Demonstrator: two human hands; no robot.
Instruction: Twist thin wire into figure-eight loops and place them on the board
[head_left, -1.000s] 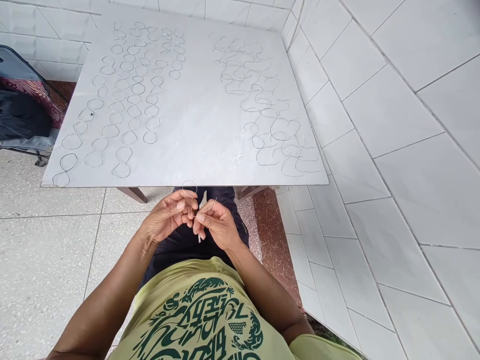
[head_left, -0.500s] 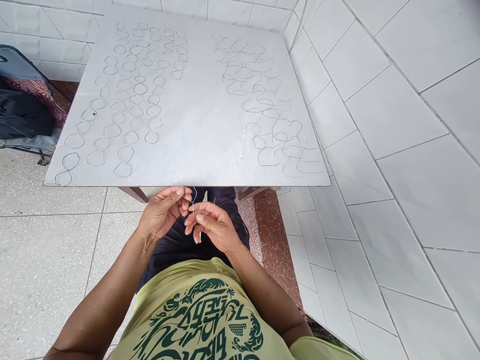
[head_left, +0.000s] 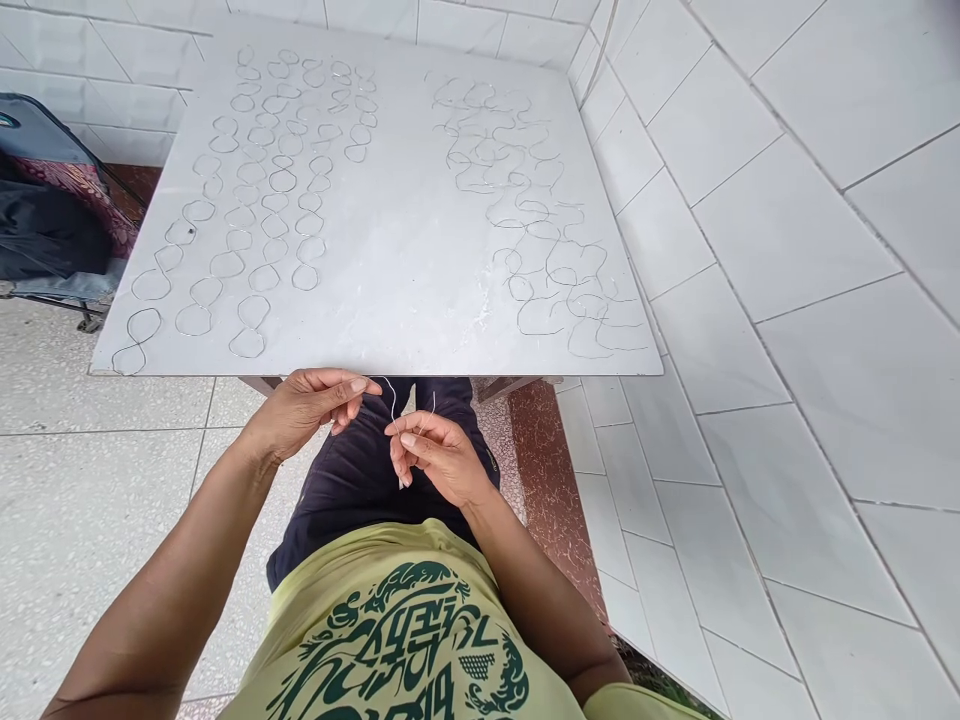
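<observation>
A thin, bent wire (head_left: 394,400) spans the gap between my two hands, just in front of the table edge and above my lap. Thumb and forefinger of my left hand (head_left: 319,402) pinch its left end. My right hand (head_left: 435,455) has its thumb and fingers closed on the other part, and one wire end sticks up past the fingers. On the left half of the white table (head_left: 405,290) lie rows of figure-eight wire loops (head_left: 281,180). Loose curved wires (head_left: 547,270) lie overlapping on its right half.
A tiled wall (head_left: 750,300) runs close along the table's right side, with another behind it. A folding chair (head_left: 60,200) with dark cloth on it stands at the left. Table legs (head_left: 262,385) show below the front edge.
My hands have drawn apart: the left moved to the left, the right slightly right and down. More of the wire now shows between them.
</observation>
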